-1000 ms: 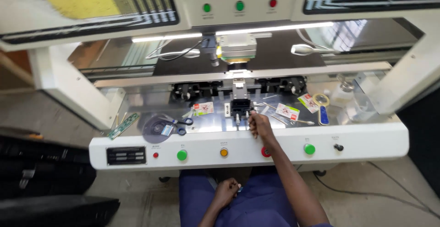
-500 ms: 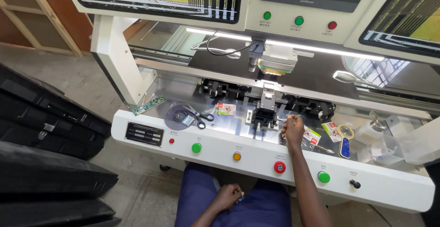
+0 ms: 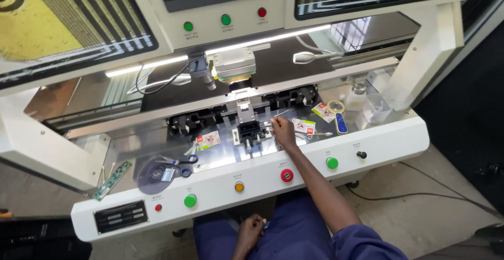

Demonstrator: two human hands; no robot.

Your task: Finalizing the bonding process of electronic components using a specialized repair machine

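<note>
**Right hand at the central clamp fixture, left hand resting in the lap**

The right hand (image 3: 283, 132) is stretched out over the shiny work plate (image 3: 131, 147) of a white bench machine (image 3: 367, 139), just right of the small black clamp fixture (image 3: 249, 130) at the plate's middle. Its fingers are curled together close beside the fixture; whether anything is pinched between them cannot be told. The left hand (image 3: 251, 230) is held low and near, loosely closed over the blue-trousered lap, and nothing is seen in it. To the left on the plate, a pair of scissors (image 3: 181, 164) lies beside a dark disc (image 3: 152, 175), with a green circuit strip (image 3: 113, 179) further left. Small printed cards (image 3: 208, 140) lie left and right of the fixture. A red button (image 3: 286, 175) is set in the near panel, below the right wrist.
</note>
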